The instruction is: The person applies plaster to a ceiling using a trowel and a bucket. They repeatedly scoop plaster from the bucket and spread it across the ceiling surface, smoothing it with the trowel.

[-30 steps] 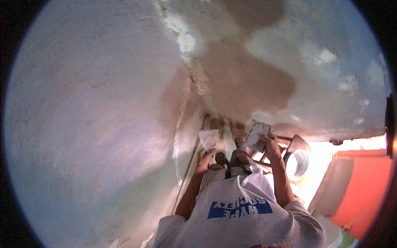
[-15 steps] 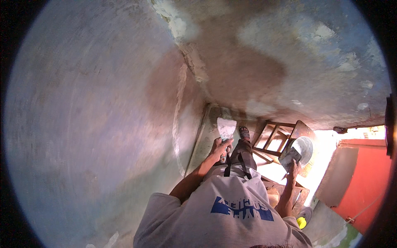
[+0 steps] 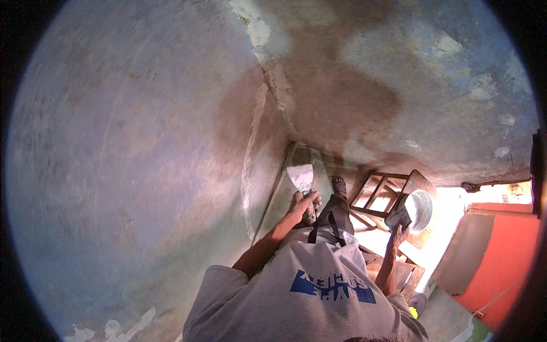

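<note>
My left hand (image 3: 303,208) is closed round the handle of a putty knife (image 3: 300,175), its wide whitish blade pointing up and away from me. On the right, my right hand (image 3: 397,235) grips a grey, flat-looking thing (image 3: 400,216); its exact kind does not show clearly. That grey thing is at the near left rim of a pale round bucket (image 3: 426,201). Whether it touches the bucket I cannot tell. The bucket stands at a wooden stool-like frame (image 3: 419,181), in bright light.
A bluish wall (image 3: 142,142) rises close on the left. It meets the stained far wall (image 3: 342,97) at a corner with whitish patches. One sandalled foot (image 3: 339,185) shows below me. Lower right are a wooden piece (image 3: 407,276), a red panel (image 3: 501,262) and a bright opening.
The putty knife's blade has tilted and shifted left. My right hand and the grey thing have moved slightly left and lower beside the bucket. The whole view has shifted a little.
</note>
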`<state>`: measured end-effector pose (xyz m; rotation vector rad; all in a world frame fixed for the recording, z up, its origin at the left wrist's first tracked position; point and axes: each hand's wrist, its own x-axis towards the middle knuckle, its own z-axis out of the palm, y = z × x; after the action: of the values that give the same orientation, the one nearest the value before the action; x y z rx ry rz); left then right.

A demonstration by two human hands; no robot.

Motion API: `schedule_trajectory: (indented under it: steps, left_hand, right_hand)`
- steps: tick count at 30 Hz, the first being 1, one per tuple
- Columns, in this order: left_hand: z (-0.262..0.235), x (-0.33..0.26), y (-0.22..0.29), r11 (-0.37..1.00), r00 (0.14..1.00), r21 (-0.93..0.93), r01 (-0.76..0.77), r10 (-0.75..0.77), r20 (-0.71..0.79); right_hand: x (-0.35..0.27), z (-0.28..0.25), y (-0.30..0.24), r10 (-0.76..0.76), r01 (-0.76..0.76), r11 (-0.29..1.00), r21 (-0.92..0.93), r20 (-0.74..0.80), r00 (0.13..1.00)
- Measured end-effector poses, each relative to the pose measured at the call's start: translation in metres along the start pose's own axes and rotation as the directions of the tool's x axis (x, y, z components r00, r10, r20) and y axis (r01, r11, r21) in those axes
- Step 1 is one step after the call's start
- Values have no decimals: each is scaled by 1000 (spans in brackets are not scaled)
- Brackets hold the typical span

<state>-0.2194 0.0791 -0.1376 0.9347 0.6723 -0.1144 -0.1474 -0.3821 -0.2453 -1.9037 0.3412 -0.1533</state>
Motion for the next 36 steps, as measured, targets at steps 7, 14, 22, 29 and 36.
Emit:
schedule_trajectory:
  steps: [7, 14, 22, 29, 36]
  left_hand:
    - [24, 11, 14, 987, 995, 160, 24, -38, 88]
    - [51, 27, 46, 992, 990, 17, 124, -125, 72]
    - [22, -3, 52, 984, 968, -138, 112, -140, -210]
    - [3, -34, 47, 963, 973, -267, -46, -17, -232]
    - [-20, -32, 29, 960, 948, -222, -170, 98, -302]
  right_hand:
    - [-36, 54, -182, -61, 76, 995, -71, 196, 979]
    - [-68, 115, -277, -339, 388, 921, 24, 535, 773]
    - [-72, 145, -313, -293, 483, 875, 29, 826, 482]
    - [-76, 167, -332, -242, 530, 846, 56, 926, 290]
    - [-53, 186, -310, -259, 586, 805, 92, 943, 207]
